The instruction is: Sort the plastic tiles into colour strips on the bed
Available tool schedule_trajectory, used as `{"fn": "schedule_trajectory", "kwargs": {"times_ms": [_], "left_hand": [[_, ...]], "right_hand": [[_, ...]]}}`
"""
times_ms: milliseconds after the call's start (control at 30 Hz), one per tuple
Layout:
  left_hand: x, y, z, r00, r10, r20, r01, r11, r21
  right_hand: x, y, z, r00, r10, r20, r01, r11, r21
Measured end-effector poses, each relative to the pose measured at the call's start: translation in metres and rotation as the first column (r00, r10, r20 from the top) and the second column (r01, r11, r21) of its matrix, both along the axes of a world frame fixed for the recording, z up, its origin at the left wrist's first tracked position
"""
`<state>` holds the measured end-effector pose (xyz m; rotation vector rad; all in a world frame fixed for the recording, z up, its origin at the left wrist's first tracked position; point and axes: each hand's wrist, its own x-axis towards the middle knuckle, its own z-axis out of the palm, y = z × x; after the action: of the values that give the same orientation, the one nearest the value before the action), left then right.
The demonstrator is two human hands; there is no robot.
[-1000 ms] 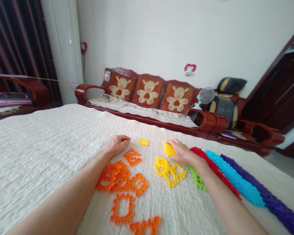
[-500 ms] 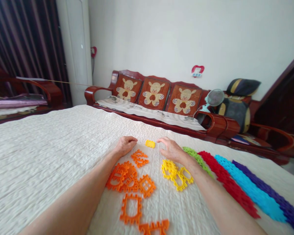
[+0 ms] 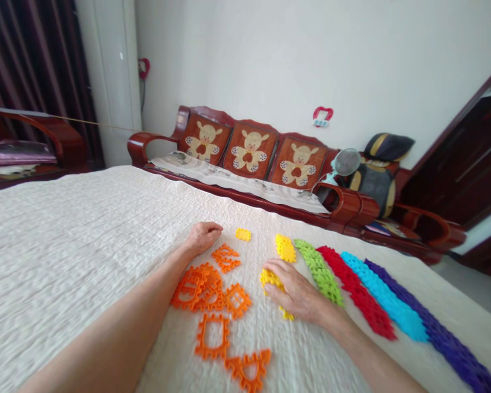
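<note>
My left hand (image 3: 205, 237) rests on the cream cover, fingers curled together; whether they hold anything is hidden. A small yellow piece (image 3: 243, 234) lies to its right. My right hand (image 3: 289, 286) is over the yellow pieces (image 3: 271, 278), its thumb and fingers around them and partly hiding them. Beyond it lies another group of yellow pieces (image 3: 285, 248). Between my forearms are orange notched pieces: an overlapping pile (image 3: 191, 288), a window-like square (image 3: 237, 300), an open frame (image 3: 213, 337), a triangular one (image 3: 251, 371) and more orange pieces (image 3: 226, 257) near my left wrist.
Long rows of green (image 3: 319, 270), red (image 3: 360, 295), light blue (image 3: 387, 297) and purple (image 3: 425, 322) pieces lie on the right side of the cover (image 3: 85, 229). A wooden sofa (image 3: 229, 188) with three cushions stands beyond, and a small fan (image 3: 347, 162) is at its right.
My right hand has moved back toward me onto the yellow pieces, uncovering the yellow group beyond. My left hand's fingers are more curled. The view has shifted slightly.
</note>
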<state>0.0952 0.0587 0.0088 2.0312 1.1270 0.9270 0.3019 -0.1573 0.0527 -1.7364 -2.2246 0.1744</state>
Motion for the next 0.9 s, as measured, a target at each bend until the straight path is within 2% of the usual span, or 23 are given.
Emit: {"fn": "schedule_trajectory", "kwargs": {"times_ms": [133,200,267,333,400,500,600,900], "left_hand": [[0.001,0.004,-0.005,1.0,-0.002,0.004,0.002,1.0,-0.012],[0.002,0.005,-0.006,1.0,0.002,-0.002,-0.002,1.0,-0.017],[0.001,0.005,-0.005,1.0,0.002,-0.015,-0.002,1.0,-0.012],[0.0,0.004,-0.003,0.999,0.0,-0.032,0.0,1.0,0.004],[0.0,0.002,-0.001,0.999,0.002,-0.046,-0.001,1.0,0.016],[-0.001,0.001,0.001,0.999,0.002,-0.049,-0.001,1.0,0.018],[0.0,0.001,0.0,0.999,0.005,-0.054,-0.004,1.0,0.008],[0.0,0.001,-0.001,0.999,0.005,-0.045,-0.005,1.0,-0.004]], "right_hand": [[-0.014,-0.01,0.016,0.995,0.044,-0.089,-0.049,0.997,-0.058],[-0.006,-0.011,0.026,0.995,0.006,-0.103,-0.01,0.999,-0.044],[0.013,-0.011,0.032,0.995,-0.08,-0.062,0.08,0.997,-0.002],[0.038,-0.012,0.031,0.987,-0.16,0.022,0.16,0.987,-0.008],[0.059,-0.013,0.026,0.969,-0.22,0.11,0.23,0.969,-0.092],[0.075,-0.015,0.015,0.956,-0.232,0.18,0.263,0.949,-0.174],[0.073,-0.015,0.011,0.958,-0.211,0.196,0.242,0.959,-0.146],[0.054,-0.012,0.017,0.968,-0.163,0.191,0.192,0.97,-0.15]]}}
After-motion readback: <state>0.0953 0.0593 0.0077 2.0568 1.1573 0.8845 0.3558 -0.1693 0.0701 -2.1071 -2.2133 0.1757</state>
